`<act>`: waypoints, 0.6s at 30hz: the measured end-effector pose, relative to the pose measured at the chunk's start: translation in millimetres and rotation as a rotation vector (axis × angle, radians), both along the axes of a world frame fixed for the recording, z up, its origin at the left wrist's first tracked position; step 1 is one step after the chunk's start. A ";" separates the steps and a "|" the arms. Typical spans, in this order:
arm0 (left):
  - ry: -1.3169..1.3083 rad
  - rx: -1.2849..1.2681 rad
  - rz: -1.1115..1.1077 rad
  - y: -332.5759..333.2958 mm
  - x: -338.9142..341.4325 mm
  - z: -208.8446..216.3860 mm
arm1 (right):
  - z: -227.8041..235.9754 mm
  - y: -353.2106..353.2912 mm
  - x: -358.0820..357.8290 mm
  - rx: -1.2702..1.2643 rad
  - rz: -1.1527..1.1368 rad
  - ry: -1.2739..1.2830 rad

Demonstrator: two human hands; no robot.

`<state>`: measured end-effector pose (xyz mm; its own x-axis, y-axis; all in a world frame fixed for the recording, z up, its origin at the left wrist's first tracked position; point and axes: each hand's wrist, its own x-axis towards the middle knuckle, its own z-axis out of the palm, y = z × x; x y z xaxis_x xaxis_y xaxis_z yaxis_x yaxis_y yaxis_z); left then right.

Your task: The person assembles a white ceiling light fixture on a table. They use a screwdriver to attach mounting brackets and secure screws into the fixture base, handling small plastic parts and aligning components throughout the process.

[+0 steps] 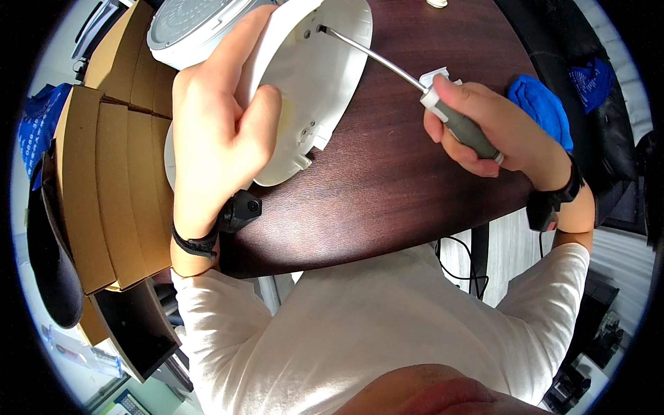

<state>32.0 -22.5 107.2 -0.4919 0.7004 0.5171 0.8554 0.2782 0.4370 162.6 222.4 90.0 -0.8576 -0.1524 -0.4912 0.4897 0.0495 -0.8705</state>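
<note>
My left hand (218, 131) grips the rim of a curved white plastic cover (332, 79), its thumb on the inner face, and holds it tilted above the table. Clips stick out from the cover's lower edge, and small screw holes show in its inside. In my right hand (494, 124) is a screwdriver (384, 62) with a grey and white handle. Its metal shaft points up and left, the tip at a hole near the cover's far end. A white round appliance (197, 31) with a grey top stands behind my left hand.
Under my hands is a dark brown wooden table (387, 173). Cardboard boxes (114, 187) stand along its left side. A blue cloth (543, 107) lies by the right edge. A small white plastic piece (436, 75) sits just beyond my right thumb. Black cables (477, 266) hang below the table.
</note>
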 end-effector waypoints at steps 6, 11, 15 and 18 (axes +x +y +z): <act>-0.159 0.084 0.017 -0.9 -18.1 -12.1 | -13.7 9.5 2.6 -0.348 -0.027 -0.053; -0.266 0.087 0.039 -6.1 -24.4 -13.2 | -16.2 11.9 6.2 0.493 -0.016 0.441; -0.336 0.078 0.021 -2.2 -30.8 -13.9 | -25.3 15.8 11.3 1.072 -0.090 0.807; -0.335 0.092 0.011 -4.0 -32.8 -14.6 | -29.9 20.3 6.6 1.240 -0.091 0.960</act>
